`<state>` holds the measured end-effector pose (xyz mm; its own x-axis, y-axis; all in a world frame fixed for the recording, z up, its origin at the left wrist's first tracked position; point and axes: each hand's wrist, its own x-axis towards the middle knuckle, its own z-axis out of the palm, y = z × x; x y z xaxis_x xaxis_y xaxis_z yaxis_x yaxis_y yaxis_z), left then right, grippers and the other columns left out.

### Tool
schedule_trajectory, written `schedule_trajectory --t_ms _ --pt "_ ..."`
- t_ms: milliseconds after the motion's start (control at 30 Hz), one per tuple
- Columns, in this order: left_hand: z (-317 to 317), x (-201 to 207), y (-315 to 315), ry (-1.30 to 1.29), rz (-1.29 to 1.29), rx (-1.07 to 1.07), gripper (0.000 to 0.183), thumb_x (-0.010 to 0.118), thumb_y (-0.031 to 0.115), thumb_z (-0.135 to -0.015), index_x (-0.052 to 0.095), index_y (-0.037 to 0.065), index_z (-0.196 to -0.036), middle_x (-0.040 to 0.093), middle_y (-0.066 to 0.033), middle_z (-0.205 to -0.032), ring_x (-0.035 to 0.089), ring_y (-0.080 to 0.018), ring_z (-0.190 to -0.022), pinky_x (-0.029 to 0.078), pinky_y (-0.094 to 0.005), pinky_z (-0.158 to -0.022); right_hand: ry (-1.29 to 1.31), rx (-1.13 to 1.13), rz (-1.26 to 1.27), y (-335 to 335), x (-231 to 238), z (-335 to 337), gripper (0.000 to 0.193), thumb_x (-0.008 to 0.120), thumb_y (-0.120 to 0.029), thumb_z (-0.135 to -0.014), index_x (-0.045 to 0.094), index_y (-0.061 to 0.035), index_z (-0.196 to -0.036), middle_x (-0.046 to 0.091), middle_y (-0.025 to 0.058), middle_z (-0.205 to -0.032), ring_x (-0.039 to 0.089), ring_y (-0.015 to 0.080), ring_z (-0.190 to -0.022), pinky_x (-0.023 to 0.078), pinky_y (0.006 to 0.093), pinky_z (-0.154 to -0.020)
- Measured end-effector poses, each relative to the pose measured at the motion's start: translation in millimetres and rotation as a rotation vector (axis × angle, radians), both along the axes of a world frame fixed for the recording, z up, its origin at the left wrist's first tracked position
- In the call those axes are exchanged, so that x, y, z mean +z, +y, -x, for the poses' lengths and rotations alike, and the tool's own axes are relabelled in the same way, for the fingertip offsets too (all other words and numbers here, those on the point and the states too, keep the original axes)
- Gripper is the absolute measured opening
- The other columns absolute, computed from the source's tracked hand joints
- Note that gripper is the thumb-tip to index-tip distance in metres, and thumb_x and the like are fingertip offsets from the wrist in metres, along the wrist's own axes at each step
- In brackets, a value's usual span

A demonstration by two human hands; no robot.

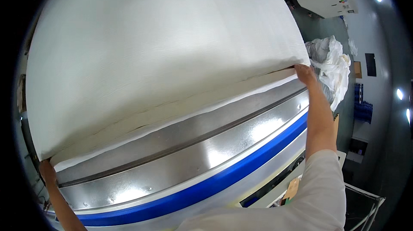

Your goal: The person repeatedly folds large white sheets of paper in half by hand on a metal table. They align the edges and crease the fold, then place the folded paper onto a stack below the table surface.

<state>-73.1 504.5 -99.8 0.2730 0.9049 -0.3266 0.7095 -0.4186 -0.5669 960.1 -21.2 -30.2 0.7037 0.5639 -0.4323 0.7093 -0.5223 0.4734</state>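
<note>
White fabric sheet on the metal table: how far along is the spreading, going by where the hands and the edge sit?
Done: the white fabric sheet already covers most of the surface, lying flat. In hand: the left hand and right hand each hold a near corner, its edge lifted slightly off the layers beneath. Left: that edge is not yet laid down, and a strip of bare metal table with its blue rim remains uncovered in front.

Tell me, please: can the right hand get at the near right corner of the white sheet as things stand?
Probably yes. The right hand already lies at that corner of the white sheet, arm stretched out over the metal table edge, and nothing stands between them.
</note>
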Motion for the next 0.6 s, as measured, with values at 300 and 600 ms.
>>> schedule_trajectory --t_ms 300,600 --pt "-14 20 -12 -0.066 0.04 -0.112 0.024 0.05 0.008 -0.086 0.067 0.008 -0.102 0.064 -0.0165 -0.097 0.06 -0.0328 -0.091 0.048 -0.0444 -0.08 -0.155 0.188 0.426 -30 -34 -42 0.027 0.046 -0.02 -0.09 0.06 -0.0098 -0.111 0.061 0.0103 -0.113 0.059 0.0276 -0.106 0.049 0.0398 -0.087" --pt "-37 105 -36 0.026 -0.074 -0.069 0.024 0.053 0.012 -0.085 0.066 0.015 -0.105 0.063 -0.0109 -0.094 0.057 -0.0291 -0.098 0.041 -0.0434 -0.09 -0.019 0.057 -0.172 -43 66 -50 0.036 0.05 -0.009 -0.081 0.061 -0.012 -0.116 0.063 0.0161 -0.11 0.059 0.034 -0.102 0.045 0.0415 -0.089"
